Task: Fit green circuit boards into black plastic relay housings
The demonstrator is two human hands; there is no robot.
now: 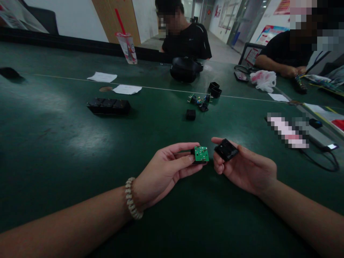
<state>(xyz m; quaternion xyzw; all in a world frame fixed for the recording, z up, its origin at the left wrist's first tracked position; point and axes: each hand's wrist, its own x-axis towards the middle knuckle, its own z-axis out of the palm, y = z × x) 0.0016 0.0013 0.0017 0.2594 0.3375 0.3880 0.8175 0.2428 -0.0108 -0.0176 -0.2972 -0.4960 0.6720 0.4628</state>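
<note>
While the left hand (168, 166) is holding a green circuit board (201, 153), the right hand (249, 172) is holding a black plastic piece (226, 150)

Since I'm running this from a distance, I'm going purely off the head view; the board is sitting over a black housing (200, 162), and the left thumb and fingers are grasping the two together, board side up; the right thumb and fingers are gripping the plastic piece, tilted; both lots are hovering over the green table (161, 125), near each other but not touching.

My guess is we're looking at a small assembly step, board and plastic either going together or coming apart; I'm honestly not able to tell which. Farther up the table, loose electronic parts (199, 101) are lying beside a pair of black boxes (215, 90), with a single black box (190, 114) sitting nearer; off to the left a long black block (110, 106) is resting alone.

As for the next move, if it's going together, I'm thinking it's calling for careful alignment; that's steadying the left grip, turning the right piece until its edges are matching the housing, and avoiding pressing on the little bits poking up from the board.
</note>
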